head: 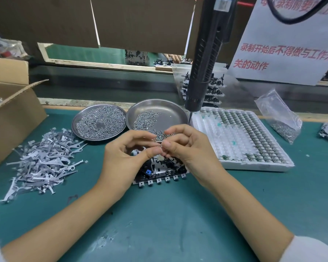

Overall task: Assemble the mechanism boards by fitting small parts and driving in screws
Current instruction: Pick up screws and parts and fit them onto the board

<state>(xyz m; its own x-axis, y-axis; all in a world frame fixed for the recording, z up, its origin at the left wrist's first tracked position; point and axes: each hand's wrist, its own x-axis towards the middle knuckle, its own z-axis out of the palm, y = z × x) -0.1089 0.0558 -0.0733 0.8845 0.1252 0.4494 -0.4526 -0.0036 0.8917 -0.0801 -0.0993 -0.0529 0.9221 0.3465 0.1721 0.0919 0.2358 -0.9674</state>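
Head view: both hands meet just above the mechanism board [160, 172], which lies flat on the green worktop [159, 224] with its long side running left to right and its row of metal tabs facing the person. The left hand [125, 156] and the right hand [186, 148] come together fingertip to fingertip, each grip pressed tight on what looks like one small part or screw between thumb and forefinger; the piece itself is too tiny to name. The board sits directly below the pinch, so the coming move reads as straight down, with both hands about equally near.

Just behind the hands, the near steel dish of screws [155, 118] touches a fuller dish [99, 121]. The hanging electric screwdriver [203, 72] points down at the right, beside the white parts tray [240, 137]. A heap of stamped metal levers [44, 157] lies to the left.
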